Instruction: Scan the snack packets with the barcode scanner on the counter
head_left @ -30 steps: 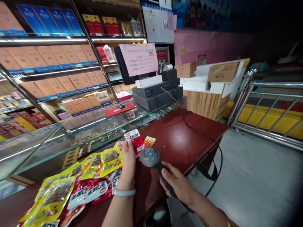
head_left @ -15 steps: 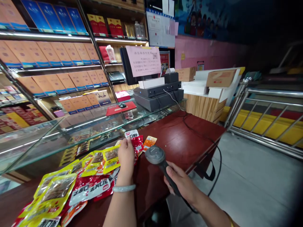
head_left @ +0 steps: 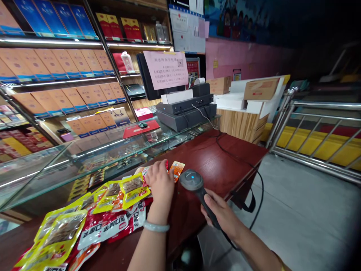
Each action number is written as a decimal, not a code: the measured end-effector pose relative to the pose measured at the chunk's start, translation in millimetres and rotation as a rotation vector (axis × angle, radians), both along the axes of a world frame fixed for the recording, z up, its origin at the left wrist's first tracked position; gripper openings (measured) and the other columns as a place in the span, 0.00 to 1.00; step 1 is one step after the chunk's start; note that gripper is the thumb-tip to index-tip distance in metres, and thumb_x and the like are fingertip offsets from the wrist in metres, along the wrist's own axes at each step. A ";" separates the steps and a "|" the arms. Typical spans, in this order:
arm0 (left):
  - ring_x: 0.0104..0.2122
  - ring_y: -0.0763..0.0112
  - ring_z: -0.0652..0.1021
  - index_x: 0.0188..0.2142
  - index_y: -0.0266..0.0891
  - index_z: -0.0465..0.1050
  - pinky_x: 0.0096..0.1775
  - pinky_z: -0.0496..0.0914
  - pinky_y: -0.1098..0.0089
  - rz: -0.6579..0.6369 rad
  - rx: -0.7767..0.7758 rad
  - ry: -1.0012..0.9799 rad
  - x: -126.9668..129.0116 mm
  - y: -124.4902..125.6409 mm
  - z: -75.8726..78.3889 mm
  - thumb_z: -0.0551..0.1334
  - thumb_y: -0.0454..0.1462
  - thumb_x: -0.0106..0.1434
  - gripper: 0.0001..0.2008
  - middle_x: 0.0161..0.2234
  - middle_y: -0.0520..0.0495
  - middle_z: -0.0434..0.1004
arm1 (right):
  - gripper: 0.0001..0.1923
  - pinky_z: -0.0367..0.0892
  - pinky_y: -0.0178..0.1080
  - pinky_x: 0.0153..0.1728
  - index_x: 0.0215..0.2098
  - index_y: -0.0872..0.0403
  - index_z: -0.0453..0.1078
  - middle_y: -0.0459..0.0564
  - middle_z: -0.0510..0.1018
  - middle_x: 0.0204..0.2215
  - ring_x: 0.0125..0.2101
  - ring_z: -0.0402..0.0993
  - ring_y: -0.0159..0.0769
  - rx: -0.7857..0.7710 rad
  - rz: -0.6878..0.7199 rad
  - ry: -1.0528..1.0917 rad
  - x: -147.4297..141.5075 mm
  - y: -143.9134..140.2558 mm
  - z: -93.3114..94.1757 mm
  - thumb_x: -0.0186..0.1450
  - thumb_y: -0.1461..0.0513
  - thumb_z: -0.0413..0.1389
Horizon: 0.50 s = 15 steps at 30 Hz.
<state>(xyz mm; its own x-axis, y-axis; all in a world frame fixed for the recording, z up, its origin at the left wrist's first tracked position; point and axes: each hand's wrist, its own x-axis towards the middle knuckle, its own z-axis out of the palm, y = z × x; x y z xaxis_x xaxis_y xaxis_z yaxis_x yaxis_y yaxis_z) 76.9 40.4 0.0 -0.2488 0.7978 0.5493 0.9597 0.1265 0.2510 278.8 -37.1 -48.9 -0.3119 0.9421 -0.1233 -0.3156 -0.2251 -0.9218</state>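
My right hand (head_left: 218, 211) is wrapped round the handle of a dark grey barcode scanner (head_left: 191, 181), whose head shows a small blue light. My left hand (head_left: 160, 177), wearing a pale bangle, lies palm down with its fingers spread over a red snack packet that it mostly hides. Just beyond its thumb is a small orange snack packet (head_left: 177, 171). To its left, yellow snack packets (head_left: 135, 190) overlap red-and-white snack packets (head_left: 104, 229) in a long heap on the dark red table (head_left: 203, 158).
A glass display counter (head_left: 93, 150) runs behind the table, bearing a cash register (head_left: 186, 113), a monitor with a pink notice (head_left: 166, 71) and a mouse (head_left: 143, 125). The scanner's black cable (head_left: 239, 160) loops off the table's right side. A metal railing (head_left: 318, 131) stands right.
My left hand has let the red-and-white packet down, spread its fingers and moved slightly right. The blue light on the scanner now shows. The view has shifted a little.
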 end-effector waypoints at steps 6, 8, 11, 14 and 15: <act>0.67 0.41 0.62 0.67 0.30 0.64 0.64 0.53 0.43 -0.020 -0.234 0.163 12.7 21.5 -38.6 0.51 0.43 0.72 0.29 0.63 0.29 0.71 | 0.37 0.55 0.29 0.17 0.54 0.55 0.66 0.36 0.66 0.18 0.15 0.57 0.25 0.021 -0.003 0.063 2.4 7.7 -8.4 0.63 0.36 0.59; 0.68 0.42 0.60 0.67 0.29 0.64 0.66 0.49 0.40 -0.021 -0.294 0.206 10.1 24.3 -44.4 0.50 0.38 0.72 0.28 0.62 0.29 0.73 | 0.36 0.55 0.29 0.17 0.53 0.55 0.66 0.36 0.67 0.18 0.15 0.57 0.25 0.024 0.001 0.069 2.6 8.1 -9.5 0.63 0.36 0.59; 0.66 0.44 0.65 0.67 0.32 0.66 0.67 0.46 0.38 -0.040 -0.345 0.266 8.0 21.4 -41.6 0.48 0.32 0.70 0.28 0.59 0.31 0.76 | 0.38 0.55 0.29 0.17 0.53 0.55 0.66 0.36 0.67 0.19 0.15 0.57 0.25 0.007 0.001 0.078 3.6 7.7 -10.0 0.61 0.35 0.59; 0.61 0.44 0.70 0.67 0.32 0.65 0.65 0.52 0.39 -0.039 -0.365 0.291 9.1 15.4 -30.9 0.52 0.33 0.69 0.28 0.56 0.31 0.78 | 0.39 0.56 0.29 0.17 0.53 0.55 0.66 0.36 0.66 0.18 0.15 0.57 0.25 0.012 0.000 0.082 6.2 8.6 -10.2 0.60 0.34 0.60; 0.60 0.42 0.71 0.68 0.32 0.64 0.63 0.55 0.40 -0.040 -0.368 0.293 9.8 13.7 -27.2 0.55 0.35 0.68 0.29 0.56 0.30 0.78 | 0.39 0.55 0.29 0.16 0.54 0.55 0.66 0.36 0.66 0.18 0.14 0.56 0.25 0.022 -0.002 0.081 7.6 9.3 -10.1 0.60 0.35 0.60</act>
<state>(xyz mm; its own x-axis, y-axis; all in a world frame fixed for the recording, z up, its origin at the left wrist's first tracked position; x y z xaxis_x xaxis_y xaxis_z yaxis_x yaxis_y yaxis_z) 86.7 54.1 -27.2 -0.0905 0.9584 0.2709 0.9894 0.1176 -0.0855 286.4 -27.8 -59.0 -0.3178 0.9450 -0.0767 -0.3896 -0.2039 -0.8981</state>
